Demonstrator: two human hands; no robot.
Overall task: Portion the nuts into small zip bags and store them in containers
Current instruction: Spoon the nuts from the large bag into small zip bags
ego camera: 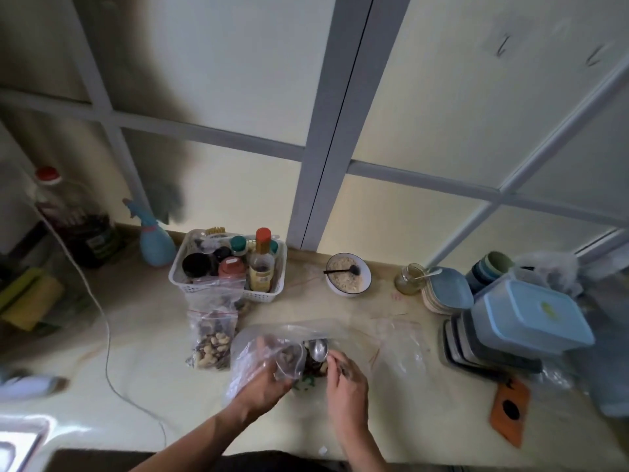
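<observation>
Forearms enter from the bottom edge and meet over the counter (143,335). Left hand (269,379) pinches the rim of a small zip bag (289,359), fingers curled round the plastic, mouth held open and turned toward the right hand. Some nuts show through its wall.

Right hand (347,379) grips a metal spoon (318,349) by the handle, fingers curled round it. Bowl of the spoon points up-left, touching or just beside the small bag's mouth; I cannot tell whether it is loaded.

Both hands work inside a large clear bag (374,342) spread flat on the counter. Dark nuts and something green lie just under the spoon, between the hands; this looks like the supply.

Key relation: bag mouth lies directly left of the spoon bowl, and the spoon's long axis runs from the right hand up toward that mouth. Judgement: next move is a short tip or push leftward by the right hand; the left hand only needs to hold the mouth open.

Filled bag (212,338) of mixed nuts stands left of the work, near a white basket (190,284) of bottles. Stacked lidded containers (524,321) sit well apart to the right, lids on. Judgement: portioning under way, storing not yet begun.

Risk: thin plastic mouth may collapse, spilling nuts.
</observation>
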